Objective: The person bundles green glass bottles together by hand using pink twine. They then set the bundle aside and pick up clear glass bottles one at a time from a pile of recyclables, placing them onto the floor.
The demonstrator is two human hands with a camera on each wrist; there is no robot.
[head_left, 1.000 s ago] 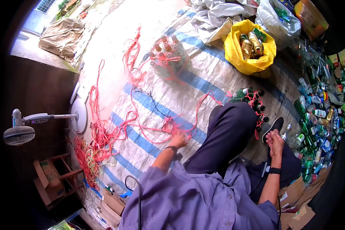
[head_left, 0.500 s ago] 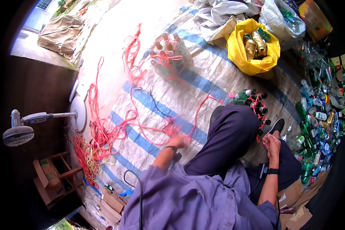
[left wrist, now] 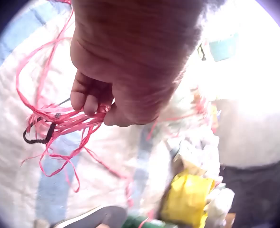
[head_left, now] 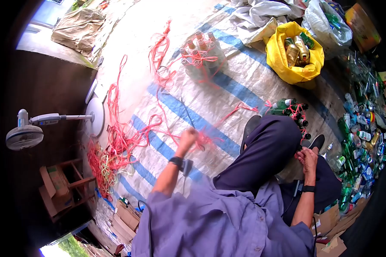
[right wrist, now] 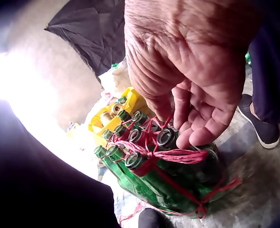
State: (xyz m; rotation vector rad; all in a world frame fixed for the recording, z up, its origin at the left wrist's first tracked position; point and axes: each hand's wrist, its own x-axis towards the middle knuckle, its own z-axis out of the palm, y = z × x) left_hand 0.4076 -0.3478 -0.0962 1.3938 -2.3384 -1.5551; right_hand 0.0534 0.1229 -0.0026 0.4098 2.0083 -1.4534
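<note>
My left hand (head_left: 188, 139) is above the striped sheet at the left, blurred in the head view. In the left wrist view its thumb and fingers (left wrist: 91, 102) pinch a looped bunch of pink plastic twine (left wrist: 68, 123); a short dark cord (left wrist: 37, 140) hangs among the loops. My right hand (head_left: 308, 159) is by the right foot, beside green glass bottles (head_left: 283, 104) bound with pink twine. The right wrist view shows that hand (right wrist: 192, 71) close over the bottle necks, fingers curled, with a strand of pink twine (right wrist: 167, 121) at the thumb tip.
A second bundle of clear bottles (head_left: 201, 55) stands farther off on the striped sheet (head_left: 227, 81). Tangled pink twine (head_left: 116, 141) spreads along the left, near a fan (head_left: 25, 136). A yellow bag (head_left: 287, 68) holds cans. Loose bottles and cans (head_left: 364, 150) pile up at the right.
My left hand has moved left and away from my body, along with the twine in it. The right hand has shifted slightly toward the green bottles. The head view has turned a little.
</note>
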